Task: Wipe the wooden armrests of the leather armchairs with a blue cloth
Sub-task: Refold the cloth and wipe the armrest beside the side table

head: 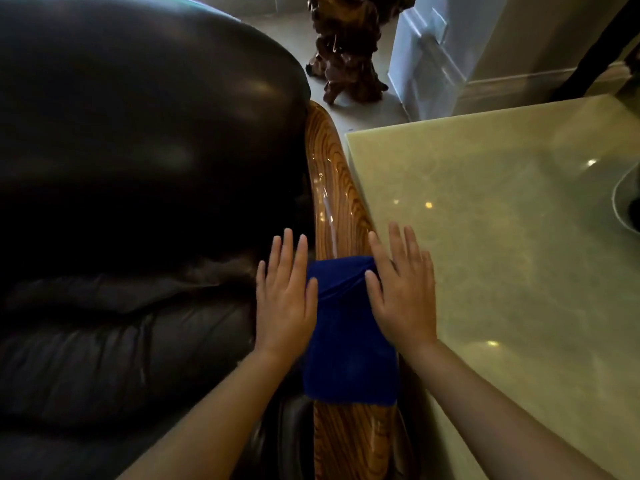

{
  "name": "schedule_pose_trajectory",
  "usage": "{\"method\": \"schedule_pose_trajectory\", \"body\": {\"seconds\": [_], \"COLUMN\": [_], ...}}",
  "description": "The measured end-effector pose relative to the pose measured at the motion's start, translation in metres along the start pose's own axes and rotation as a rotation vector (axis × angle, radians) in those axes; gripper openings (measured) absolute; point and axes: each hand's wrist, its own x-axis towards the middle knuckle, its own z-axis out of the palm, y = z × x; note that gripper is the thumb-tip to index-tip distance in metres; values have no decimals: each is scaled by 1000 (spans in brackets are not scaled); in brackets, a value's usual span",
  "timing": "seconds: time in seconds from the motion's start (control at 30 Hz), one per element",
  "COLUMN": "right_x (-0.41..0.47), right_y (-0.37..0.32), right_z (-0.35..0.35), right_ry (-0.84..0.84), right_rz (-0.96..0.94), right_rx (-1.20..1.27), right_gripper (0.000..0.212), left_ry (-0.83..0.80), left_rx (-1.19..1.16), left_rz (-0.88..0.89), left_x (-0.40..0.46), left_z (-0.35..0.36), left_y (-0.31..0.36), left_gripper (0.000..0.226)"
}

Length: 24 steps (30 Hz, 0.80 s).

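Cloth first: your blue cloth [349,337] lies draped across the wooden armrest [337,202], covering a near stretch of it, with striped, glossy wood showing both beyond the cloth and nearer to you below its lower edge. The armrest runs from near to far between the dark leather armchair [138,168] on the left and a pale glossy tabletop [502,220] on the right.

Your left hand [285,299] lies flat at the cloth's left edge, fingers straight and close together, pointing away from you, thumb resting on the blue fabric. Most of that palm sits over the seam where leather meets wood. Your right hand [403,292] mirrors it on the right edge, fingers extended and slightly fanned, thumb pressing into the cloth where the fabric bunches into a fold near its far right corner. Neither hand is pinching or gripping; both are open, palms down, bracketing the cloth from either side.

Your bare forearms come in from the near edge and angle toward the armrest. Far beyond the chair, a dark carved wooden piece [346,50] stands on the light floor, beside a white panelled surface [426,53]. Small ceiling lights reflect off the tabletop.
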Motion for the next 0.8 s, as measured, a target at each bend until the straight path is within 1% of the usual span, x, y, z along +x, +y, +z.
{"method": "schedule_pose_trajectory", "body": {"seconds": [0.07,0.1,0.2,0.27,0.4,0.57,0.8], "right_x": [-28,-38,-49,-44,-18,16,78], "right_y": [-3,-4,-3,-2,3,8,16], "right_z": [21,31,55,64,72,72,79], "right_ry": [-91,-142,-219,-208,-198,-225,-253], "right_rz": [-70,-81,15,66,61,50,33], "right_rx": [-3,-15,-56,-73,-86,-71,-31], "right_gripper": [55,56,58,59,59,58,58], "left_ry": [-77,-125,-220,-205,-154,-184,-177], "left_rx": [52,43,-31,-49,-13,-19,33], "left_rz": [51,49,-27,-71,-99,-119,-118], "left_x": [-20,-28,-38,-36,-12,23,80], "left_z": [27,41,75,88,93,85,87], "left_y": [-1,-2,-8,-8,-6,-2,-8], "left_gripper": [57,57,57,58,58,57,58]}}
